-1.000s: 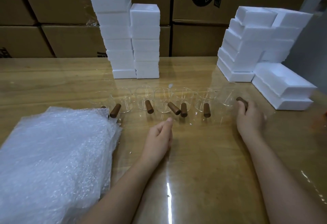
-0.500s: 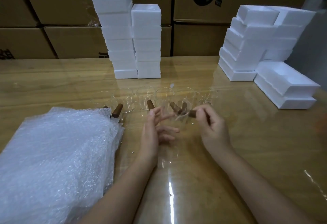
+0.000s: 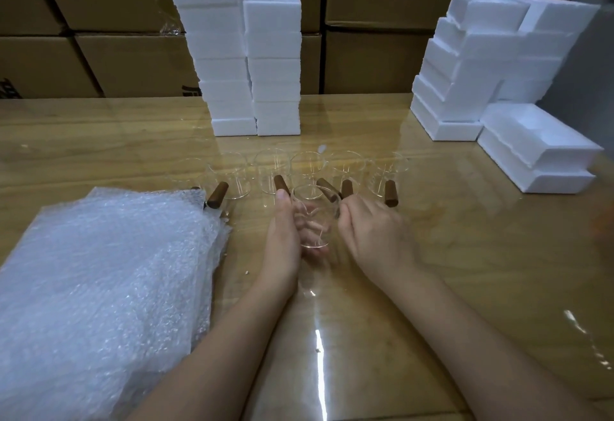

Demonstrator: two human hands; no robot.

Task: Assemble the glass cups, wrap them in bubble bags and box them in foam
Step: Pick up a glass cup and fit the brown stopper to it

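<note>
A clear glass cup (image 3: 312, 218) is held between both hands just above the table's middle. My left hand (image 3: 282, 238) wraps its fingers round the cup's left side. My right hand (image 3: 372, 234) grips the cup's right side, where its handle is hidden under the fingers. Behind them stands a row of several glass cups (image 3: 349, 168) with brown wooden handles (image 3: 390, 193). A pile of bubble bags (image 3: 99, 287) lies at the left.
Two tall stacks of white foam boxes (image 3: 252, 65) stand at the back centre. More foam boxes (image 3: 498, 65) and foam trays (image 3: 538, 151) are piled at the right. Cardboard cartons (image 3: 382, 22) line the wall behind the wooden table (image 3: 465, 271).
My right hand carried a cup from the row's right end to the middle. My left hand rose from the table and closed round that cup.
</note>
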